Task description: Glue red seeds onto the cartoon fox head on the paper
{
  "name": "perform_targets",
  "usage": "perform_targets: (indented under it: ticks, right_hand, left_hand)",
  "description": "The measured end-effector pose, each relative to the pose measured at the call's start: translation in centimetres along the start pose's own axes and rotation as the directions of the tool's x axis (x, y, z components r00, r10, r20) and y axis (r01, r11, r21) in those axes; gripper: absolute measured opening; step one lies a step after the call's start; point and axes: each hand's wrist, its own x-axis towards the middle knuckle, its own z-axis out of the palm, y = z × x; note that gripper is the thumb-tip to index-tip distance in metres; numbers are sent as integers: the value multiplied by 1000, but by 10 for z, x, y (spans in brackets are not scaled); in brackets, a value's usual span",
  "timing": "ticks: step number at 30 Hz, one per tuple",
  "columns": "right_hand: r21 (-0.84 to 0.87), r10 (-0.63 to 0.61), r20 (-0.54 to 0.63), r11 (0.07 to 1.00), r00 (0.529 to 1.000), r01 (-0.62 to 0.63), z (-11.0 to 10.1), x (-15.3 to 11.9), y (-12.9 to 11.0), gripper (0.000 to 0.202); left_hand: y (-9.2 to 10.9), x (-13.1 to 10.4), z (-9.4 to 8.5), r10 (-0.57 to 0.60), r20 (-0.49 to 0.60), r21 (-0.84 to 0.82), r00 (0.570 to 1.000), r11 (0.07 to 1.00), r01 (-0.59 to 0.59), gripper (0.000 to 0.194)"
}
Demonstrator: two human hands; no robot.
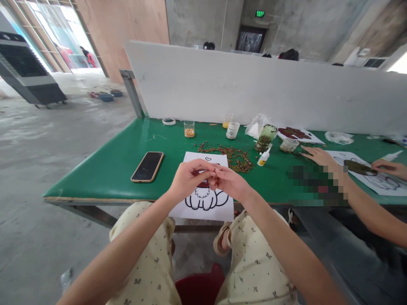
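Note:
Above a sheet of paper [225, 212] with a black-outlined animal drawing, my left hand [194, 176] and my right hand [229, 181] meet at the fingertips. Both have their fingers closed; anything between them is too small or hidden to make out. Dark red grains [203, 185] cover part of the drawing, which my hands partly hide. Behind the paper lies a scattered pile of green and reddish beans [240, 163]. A small white glue bottle [263, 157] with a yellow label stands to the right of that pile.
A phone [148, 167] lies left on the green table [98, 169]. Along the back are a cup of yellow-orange grains [189, 129], a white-labelled jar [232, 130], a tilted green container [266, 137] and a plastic bag [258, 125]. A co-worker's hand [318, 156] rests at right, beside another drawing [381, 184].

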Motion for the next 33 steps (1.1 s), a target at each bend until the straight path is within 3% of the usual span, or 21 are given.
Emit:
perform_targets:
  ticks: [15, 25, 30, 33]
  right_hand:
    - [24, 6, 30, 1000, 1000, -6, 2, -1, -3, 16]
    - [58, 55, 19, 997, 998, -56, -2, 1, 1, 14]
    - [62, 28, 25, 998, 999, -29, -1, 1, -1, 14]
    - [59, 37, 24, 998, 999, -38, -1, 0, -3, 14]
  left_hand:
    - [1, 0, -1, 51, -28, 114, 998, 992, -48, 10]
    - [0, 2, -1, 194, 3, 436, 981, 883, -176, 10]
    - [0, 2, -1, 163, 51, 377, 985, 910, -170, 11]
    - [-2, 0, 1, 167, 19, 343, 986, 925, -164, 10]
